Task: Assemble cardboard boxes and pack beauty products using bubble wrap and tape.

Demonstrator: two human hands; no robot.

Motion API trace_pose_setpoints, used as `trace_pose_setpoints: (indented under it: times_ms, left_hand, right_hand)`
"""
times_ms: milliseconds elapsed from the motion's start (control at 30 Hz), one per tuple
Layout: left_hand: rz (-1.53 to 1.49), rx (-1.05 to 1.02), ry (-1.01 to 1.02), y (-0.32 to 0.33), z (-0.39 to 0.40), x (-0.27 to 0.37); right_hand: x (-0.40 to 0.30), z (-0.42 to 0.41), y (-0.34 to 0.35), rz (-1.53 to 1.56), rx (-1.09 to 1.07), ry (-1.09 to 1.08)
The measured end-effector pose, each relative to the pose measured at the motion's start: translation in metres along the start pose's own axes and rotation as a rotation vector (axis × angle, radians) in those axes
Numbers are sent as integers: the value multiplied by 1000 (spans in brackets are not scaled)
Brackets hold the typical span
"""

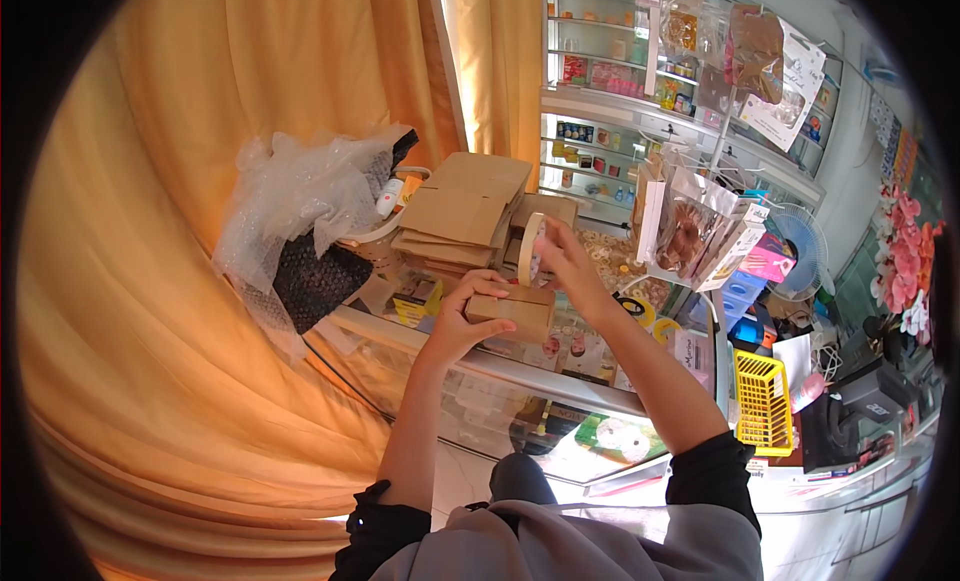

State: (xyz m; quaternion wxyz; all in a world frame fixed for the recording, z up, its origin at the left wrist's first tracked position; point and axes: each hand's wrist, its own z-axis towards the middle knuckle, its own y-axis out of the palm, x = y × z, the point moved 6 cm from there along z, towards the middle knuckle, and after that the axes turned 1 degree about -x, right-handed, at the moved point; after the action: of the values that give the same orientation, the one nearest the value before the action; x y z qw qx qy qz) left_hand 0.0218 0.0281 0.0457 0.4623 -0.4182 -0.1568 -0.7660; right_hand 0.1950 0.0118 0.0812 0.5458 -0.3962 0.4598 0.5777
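Observation:
My left hand (469, 311) grips a small brown cardboard box (514, 311) by its left end, thumb on the near side and fingers over the top. In my right hand (566, 258) is a roll of adhesive tape (531, 249), held on edge just above the far right of the box. Whether a strip of tape runs from the roll to the box is too small to tell. Both hands are above a glass display counter (495, 367). Behind the box lies a stack of flattened cardboard boxes (465, 198).
Bubble wrap (300, 183) and a black bubble sheet (315, 281) hang at the left, by an orange curtain (187, 318). A display stand with packaged goods (690, 221) rises at the right. Farther right are a yellow plastic basket (763, 405) and a fan (799, 251).

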Motion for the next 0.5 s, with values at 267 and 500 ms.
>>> trace_pose_setpoints:
  times_ms: [267,500]
  left_hand:
    - [-23,-8,-35,3,0,-2]
    - [-110,-2,-114,2,0,-4]
  right_hand:
    - [-11,-3,3,-220,-108,-179]
    - [-5,-1,5,-265,-102,-152]
